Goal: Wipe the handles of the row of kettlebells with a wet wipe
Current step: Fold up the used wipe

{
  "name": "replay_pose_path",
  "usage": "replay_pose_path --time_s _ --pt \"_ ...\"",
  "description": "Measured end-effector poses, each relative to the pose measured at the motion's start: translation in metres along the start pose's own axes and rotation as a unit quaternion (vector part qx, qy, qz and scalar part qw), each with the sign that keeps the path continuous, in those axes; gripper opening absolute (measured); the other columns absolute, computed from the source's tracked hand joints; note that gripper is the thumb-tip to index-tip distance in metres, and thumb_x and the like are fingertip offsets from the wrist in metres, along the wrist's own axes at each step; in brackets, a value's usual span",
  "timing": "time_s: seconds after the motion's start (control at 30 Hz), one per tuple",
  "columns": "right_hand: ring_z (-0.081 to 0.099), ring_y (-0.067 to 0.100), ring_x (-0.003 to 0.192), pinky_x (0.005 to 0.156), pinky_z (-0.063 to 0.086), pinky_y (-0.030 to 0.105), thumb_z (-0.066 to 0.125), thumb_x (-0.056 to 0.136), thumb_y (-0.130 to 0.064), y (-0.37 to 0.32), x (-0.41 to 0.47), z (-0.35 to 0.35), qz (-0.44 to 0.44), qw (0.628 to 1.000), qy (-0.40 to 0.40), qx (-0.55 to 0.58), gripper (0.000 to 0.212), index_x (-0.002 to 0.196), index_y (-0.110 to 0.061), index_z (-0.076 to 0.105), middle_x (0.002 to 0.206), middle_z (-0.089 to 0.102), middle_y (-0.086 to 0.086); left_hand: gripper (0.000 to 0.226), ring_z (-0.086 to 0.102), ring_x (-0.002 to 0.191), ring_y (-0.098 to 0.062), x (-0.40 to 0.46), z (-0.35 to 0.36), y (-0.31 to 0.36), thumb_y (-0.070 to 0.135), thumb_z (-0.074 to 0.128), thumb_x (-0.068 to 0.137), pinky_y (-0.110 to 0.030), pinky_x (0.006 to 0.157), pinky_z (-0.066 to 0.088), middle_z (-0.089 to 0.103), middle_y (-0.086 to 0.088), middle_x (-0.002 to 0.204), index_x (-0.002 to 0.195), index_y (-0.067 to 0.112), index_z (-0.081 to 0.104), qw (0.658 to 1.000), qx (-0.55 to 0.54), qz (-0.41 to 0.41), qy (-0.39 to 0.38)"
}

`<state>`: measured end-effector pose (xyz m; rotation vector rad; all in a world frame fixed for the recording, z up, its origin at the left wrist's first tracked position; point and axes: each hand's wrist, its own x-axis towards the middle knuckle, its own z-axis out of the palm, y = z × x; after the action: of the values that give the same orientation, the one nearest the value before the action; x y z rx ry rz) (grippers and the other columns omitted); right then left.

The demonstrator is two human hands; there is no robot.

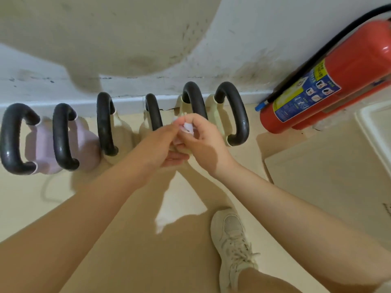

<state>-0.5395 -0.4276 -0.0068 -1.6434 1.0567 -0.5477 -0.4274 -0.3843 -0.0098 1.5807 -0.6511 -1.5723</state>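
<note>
Several kettlebells stand in a row along the wall, each with a black handle. The two on the left have pale pink bodies; the others are cream. Their handles run from the far left handle to the far right handle. A small crumpled white wet wipe is held between both hands, above the fourth and fifth kettlebells. My left hand pinches it from the left. My right hand pinches it from the right. Neither hand touches a handle.
A red fire extinguisher leans against the wall at the right, with a black hose. A cream board or box lies on the floor at the right. My shoe stands on the beige floor below my hands.
</note>
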Motion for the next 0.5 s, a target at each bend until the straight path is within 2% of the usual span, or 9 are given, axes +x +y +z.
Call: replay_pose_path --time_s 0.03,0.1,0.13,0.17,0.2,0.27,0.33,0.4,0.5 --pt "0.063 0.010 0.083 0.076 0.055 0.027 0.049 0.093 -0.010 -0.007 -0.002 0.003 -0.006 1.000 -0.001 -0.007 0.015 0.104 -0.009 0.060 0.087 0.062 -0.006 0.036 0.071 0.078 -0.013 -0.002 0.001 -0.001 0.042 0.034 0.096 -0.031 0.078 0.056 0.073 -0.001 0.095 0.099 0.025 0.065 1.000 -0.027 0.012 -0.002" --pt "0.061 0.014 0.090 0.082 0.051 0.029 0.048 0.087 -0.014 -0.020 -0.009 0.007 -0.019 1.000 -0.003 -0.022 0.026 0.108 -0.009 0.063 0.094 0.062 -0.005 0.035 0.067 0.058 -0.005 -0.006 -0.004 0.002 0.037 0.035 0.096 -0.027 0.067 0.054 0.072 -0.009 0.086 0.101 0.020 0.065 0.998 -0.060 0.027 0.014" --pt "0.060 0.010 0.090 0.082 0.049 0.025 0.045 0.086 -0.014 -0.025 -0.013 0.006 -0.014 1.000 -0.006 -0.024 0.031 0.111 -0.010 0.063 0.095 0.062 -0.005 0.035 0.061 0.048 -0.003 -0.008 -0.008 0.003 0.036 0.036 0.097 -0.027 0.061 0.053 0.068 -0.019 0.085 0.105 0.015 0.064 0.997 -0.067 0.029 0.015" --pt "0.058 0.003 0.087 0.080 0.047 0.017 0.043 0.088 -0.013 -0.030 -0.018 0.004 -0.001 1.000 -0.003 -0.018 0.033 0.115 -0.010 0.062 0.094 0.061 -0.008 0.035 0.057 0.046 -0.003 -0.012 -0.011 0.005 0.034 0.037 0.097 -0.031 0.061 0.054 0.063 -0.027 0.087 0.108 0.012 0.061 0.997 -0.063 0.034 0.004" --pt "0.056 -0.003 0.082 0.076 0.045 0.012 0.041 0.091 -0.009 -0.033 -0.022 0.001 0.005 1.000 0.012 -0.025 0.033 0.119 -0.010 0.060 0.090 0.060 -0.010 0.032 0.056 0.051 -0.003 -0.016 -0.012 0.004 0.033 0.038 0.097 -0.036 0.067 0.054 0.060 -0.027 0.086 0.104 0.013 0.062 0.998 -0.046 0.050 -0.013" --pt "0.049 -0.001 0.066 0.065 0.043 0.013 0.040 0.093 -0.003 -0.037 -0.033 -0.005 -0.005 0.996 0.061 -0.071 0.038 0.128 -0.014 0.051 0.074 0.053 -0.007 0.025 0.061 0.072 -0.008 -0.028 -0.010 0.001 0.029 0.042 0.096 -0.025 0.073 0.050 0.064 -0.007 0.081 0.087 0.019 0.063 0.995 -0.027 0.085 -0.039" --pt "0.043 0.001 0.055 0.057 0.037 0.012 0.045 0.093 -0.003 -0.039 -0.042 -0.010 -0.002 0.989 0.102 -0.104 0.039 0.130 -0.015 0.043 0.066 0.047 -0.002 0.022 0.061 0.082 -0.013 -0.036 -0.003 0.002 0.024 0.047 0.094 -0.021 0.072 0.049 0.064 0.001 0.080 0.078 0.023 0.062 0.994 -0.013 0.102 -0.046" --pt "0.045 0.000 0.057 0.058 0.038 0.011 0.052 0.091 -0.006 -0.041 -0.048 -0.017 0.012 0.985 0.139 -0.105 0.029 0.118 -0.014 0.046 0.069 0.051 -0.002 0.018 0.062 0.080 -0.010 -0.042 0.003 0.003 0.020 0.050 0.093 -0.020 0.072 0.048 0.065 0.003 0.082 0.081 0.027 0.061 0.990 0.013 0.123 -0.061" --pt "0.050 0.004 0.068 0.064 0.041 0.012 0.058 0.088 -0.005 -0.038 -0.055 -0.027 0.009 0.981 0.172 -0.087 0.012 0.091 -0.016 0.055 0.081 0.053 -0.006 0.019 0.059 0.078 -0.008 -0.047 0.013 0.007 0.017 0.052 0.092 -0.018 0.070 0.047 0.065 0.003 0.086 0.084 0.031 0.062 0.981 0.034 0.172 -0.087"
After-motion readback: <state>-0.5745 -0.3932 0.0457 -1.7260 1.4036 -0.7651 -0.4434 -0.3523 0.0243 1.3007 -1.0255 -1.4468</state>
